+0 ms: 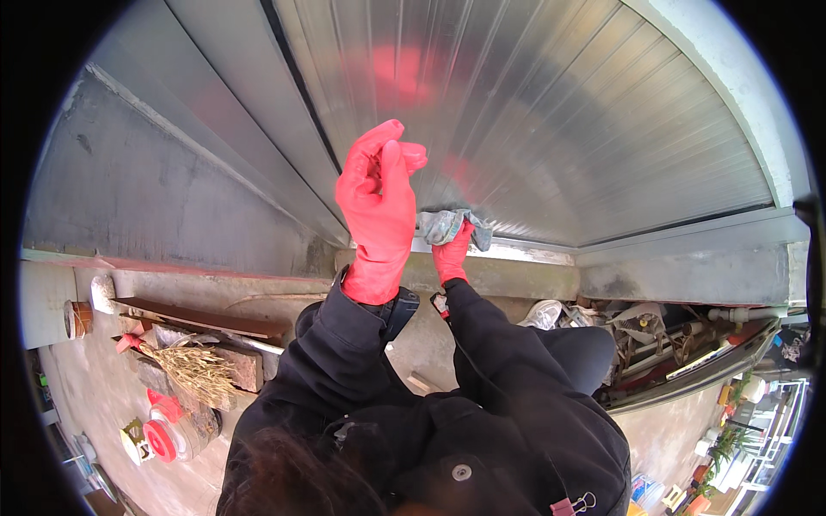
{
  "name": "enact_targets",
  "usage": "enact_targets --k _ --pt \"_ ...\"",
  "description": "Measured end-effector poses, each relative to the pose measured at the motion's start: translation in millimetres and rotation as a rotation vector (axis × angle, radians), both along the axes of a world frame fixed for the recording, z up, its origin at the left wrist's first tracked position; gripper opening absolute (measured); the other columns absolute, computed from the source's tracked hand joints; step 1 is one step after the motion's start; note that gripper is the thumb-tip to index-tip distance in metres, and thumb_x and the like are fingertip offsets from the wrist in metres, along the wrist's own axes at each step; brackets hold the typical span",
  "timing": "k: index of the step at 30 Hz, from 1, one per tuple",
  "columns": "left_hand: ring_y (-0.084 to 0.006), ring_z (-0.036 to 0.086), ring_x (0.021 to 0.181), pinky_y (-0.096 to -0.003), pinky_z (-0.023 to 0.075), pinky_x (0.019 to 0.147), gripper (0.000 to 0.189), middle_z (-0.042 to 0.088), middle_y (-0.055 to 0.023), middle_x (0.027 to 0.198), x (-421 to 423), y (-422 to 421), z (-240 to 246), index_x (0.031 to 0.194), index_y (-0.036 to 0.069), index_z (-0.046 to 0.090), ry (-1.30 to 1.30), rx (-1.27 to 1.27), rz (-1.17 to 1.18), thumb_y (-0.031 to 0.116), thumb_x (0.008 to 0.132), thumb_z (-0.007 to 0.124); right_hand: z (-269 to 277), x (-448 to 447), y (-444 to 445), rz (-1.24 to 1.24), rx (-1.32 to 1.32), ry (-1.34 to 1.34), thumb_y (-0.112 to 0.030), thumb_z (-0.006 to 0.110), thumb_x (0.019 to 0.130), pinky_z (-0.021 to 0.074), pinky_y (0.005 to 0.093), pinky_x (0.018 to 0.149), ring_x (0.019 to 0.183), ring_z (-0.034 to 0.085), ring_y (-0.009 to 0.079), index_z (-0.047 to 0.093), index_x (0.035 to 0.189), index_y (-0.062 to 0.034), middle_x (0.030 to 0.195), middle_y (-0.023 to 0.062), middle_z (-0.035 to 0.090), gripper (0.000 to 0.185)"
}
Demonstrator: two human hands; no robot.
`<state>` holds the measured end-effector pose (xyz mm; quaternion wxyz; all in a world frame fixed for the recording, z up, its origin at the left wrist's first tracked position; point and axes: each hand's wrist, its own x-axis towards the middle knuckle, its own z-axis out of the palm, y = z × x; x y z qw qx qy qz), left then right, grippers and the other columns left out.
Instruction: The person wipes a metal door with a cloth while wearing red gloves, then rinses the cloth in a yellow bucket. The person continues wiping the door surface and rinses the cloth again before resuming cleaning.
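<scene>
My right hand (452, 255), in a pink rubber glove, grips a wet-looking grey-green patterned cloth (445, 226). The cloth lies against the bottom of a ribbed metal panel (535, 122), just above its pale sill (523, 251). Higher up and nearer the camera is my left hand (381, 200), gloved in the same pink. Its fingers are loosely curled beside the thumb, and nothing shows between them. It appears apart from the panel, where blurred pink reflections show.
At left on the concrete floor lie a straw hand broom (190, 374), bricks (239, 367), a reddish-brown board (200, 317) and a clear jar with a red lid (160, 440). A container of scrap (671, 348) stands at right. Potted plants (726, 445) line the far right.
</scene>
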<state>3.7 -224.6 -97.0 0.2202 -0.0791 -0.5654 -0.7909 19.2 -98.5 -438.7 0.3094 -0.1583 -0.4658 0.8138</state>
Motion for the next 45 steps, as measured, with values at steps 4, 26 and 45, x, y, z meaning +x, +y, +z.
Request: enact_targets --k 4,26,45 --pt "-0.0156 0.067 0.076 -0.0291 0.0551 0.072 0.021 0.070 -0.0096 0.085 -2 11 -3 0.116 -0.001 0.062 0.011 -0.020 -0.067 0.006 0.100 0.052 -8 0 -5 -0.199 0.461 -0.344 -0.013 0.069 0.081 0.0432 0.0378 0.095 0.100 0.055 0.0216 0.047 0.118 -0.0071 0.114 0.0075 0.054 0.043" --pt "-0.0137 0.067 0.076 -0.0287 0.0567 0.072 0.019 0.070 -0.0096 0.085 12 4 12 0.116 -0.001 0.061 0.055 0.081 -0.070 0.004 0.100 0.052 215 -9 37 -0.473 0.818 -0.006 -0.022 0.083 0.075 0.0367 0.0452 0.107 0.128 0.046 0.0306 0.031 0.144 -0.0047 0.136 0.0155 0.045 0.088" --pt "-0.0144 0.067 0.076 -0.0281 0.0553 0.072 0.021 0.069 -0.0081 0.085 3 22 1 0.117 -0.002 0.061 0.062 -0.042 -0.117 0.006 0.100 0.052 -17 5 60 -0.065 0.424 -0.662 -0.009 0.091 0.059 0.0427 0.0360 0.104 0.116 0.055 0.0264 0.043 0.127 0.0012 0.127 0.0118 0.057 0.084"
